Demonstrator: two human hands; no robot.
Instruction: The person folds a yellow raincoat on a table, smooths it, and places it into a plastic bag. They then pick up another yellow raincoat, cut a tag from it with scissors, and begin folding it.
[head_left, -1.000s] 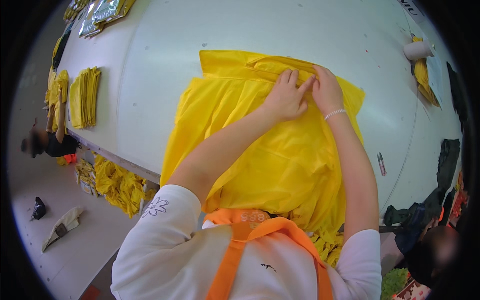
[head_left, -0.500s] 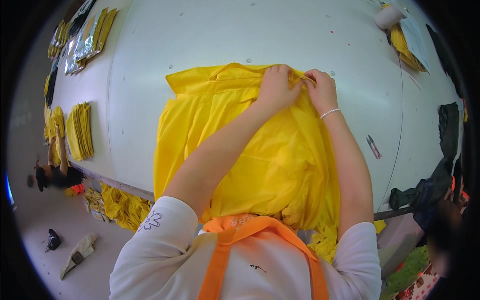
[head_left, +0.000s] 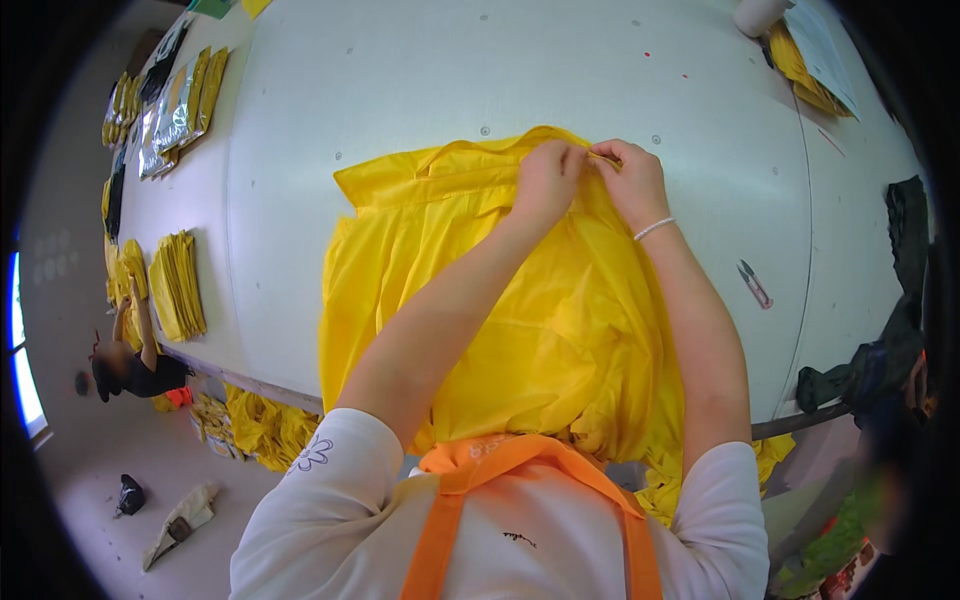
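Note:
A bright yellow garment [head_left: 560, 330] is spread over the pale table in front of me, its near part hanging off the front edge. Its far edge is a folded band with a slit-like opening. My left hand [head_left: 548, 180] pinches that band near its right end, fingers closed on the fabric. Close beside it, my right hand [head_left: 630, 180], with a beaded bracelet on the wrist, also pinches the cloth edge between thumb and fingers. The two hands almost touch. Some of the gripped edge is hidden behind the fingers.
Small thread snips [head_left: 755, 285] lie right of the garment. A stack of folded yellow pieces [head_left: 178, 285] and several plastic-wrapped packets [head_left: 185, 110] sit at the left. Dark cloth [head_left: 865, 370] lies at the right edge. A white cone [head_left: 760, 15] stands far right. Another person [head_left: 140, 365] works at far left.
Both hands keep pinching the band; the fingers have shifted slightly along its edge, and the left hand's fingers have drawn closer together. The whole view has shifted slightly.

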